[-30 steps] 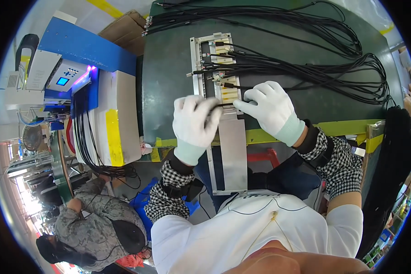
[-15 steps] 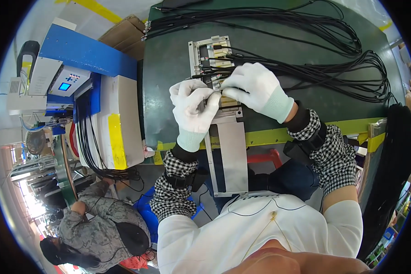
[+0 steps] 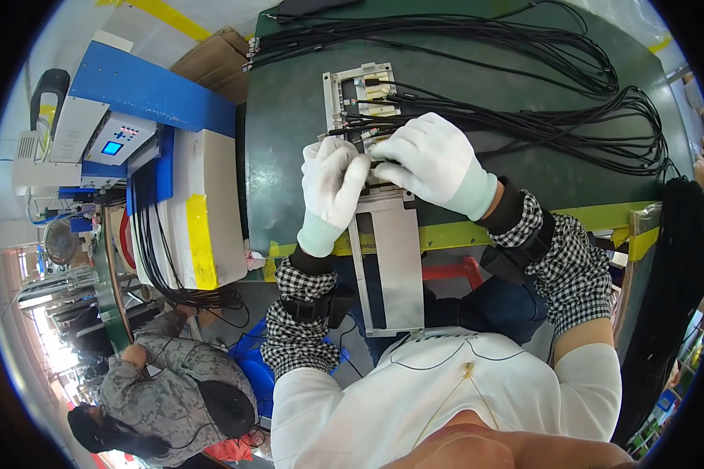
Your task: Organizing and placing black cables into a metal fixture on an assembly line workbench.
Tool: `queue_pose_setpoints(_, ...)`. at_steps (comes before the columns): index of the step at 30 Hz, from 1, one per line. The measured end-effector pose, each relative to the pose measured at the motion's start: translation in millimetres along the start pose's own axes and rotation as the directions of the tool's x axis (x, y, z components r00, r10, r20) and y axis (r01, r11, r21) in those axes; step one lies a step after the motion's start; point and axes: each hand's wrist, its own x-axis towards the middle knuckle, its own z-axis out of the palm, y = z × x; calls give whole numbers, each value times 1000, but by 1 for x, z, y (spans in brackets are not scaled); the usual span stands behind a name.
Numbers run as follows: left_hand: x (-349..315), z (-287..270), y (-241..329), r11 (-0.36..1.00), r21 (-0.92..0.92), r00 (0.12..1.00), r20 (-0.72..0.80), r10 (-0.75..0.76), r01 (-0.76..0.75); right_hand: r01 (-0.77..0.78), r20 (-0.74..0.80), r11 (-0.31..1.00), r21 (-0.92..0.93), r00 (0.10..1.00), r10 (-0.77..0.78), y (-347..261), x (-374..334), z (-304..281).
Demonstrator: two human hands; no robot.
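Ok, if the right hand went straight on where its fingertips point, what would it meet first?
Most likely the left hand, whose gloved fingertips lie directly ahead of the right hand. Depth is unclear, so it might brush the metal fixture beneath first.

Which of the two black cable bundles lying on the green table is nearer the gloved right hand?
The lower bundle, its ends at the fixture by the right hand; the upper bundle passes beyond the fixture's far end.
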Motion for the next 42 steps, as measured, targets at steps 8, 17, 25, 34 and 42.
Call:
queue_pose_setpoints(8, -4, -13, 2, 996, -82, 996, 71, 48, -42, -121, 155, 966, 229, 984, 86, -2, -2, 0)
queue_pose_setpoints(17, -6, -12, -2, 991, 133, 1000, -30, 4, 0, -212, 110, 944, 254, 976, 190, 22, -9, -14)
queue_pose_setpoints(25, -10, -6, -3, 997, -4, 990, -116, -80, 80, -146, 194, 989, 20, 971, 139, 11, -15, 1)
queue_pose_setpoints(34, -12, -12, -6, 1000, -24, 998, -57, -12, 10, -10, 170, 996, -84, 985, 24, 8, -12, 16)
queue_pose_setpoints(42, -12, -10, -3, 914, 329, 969, 14, 247, -238, 57, 193, 972, -226, 981, -12, -9, -22, -4)
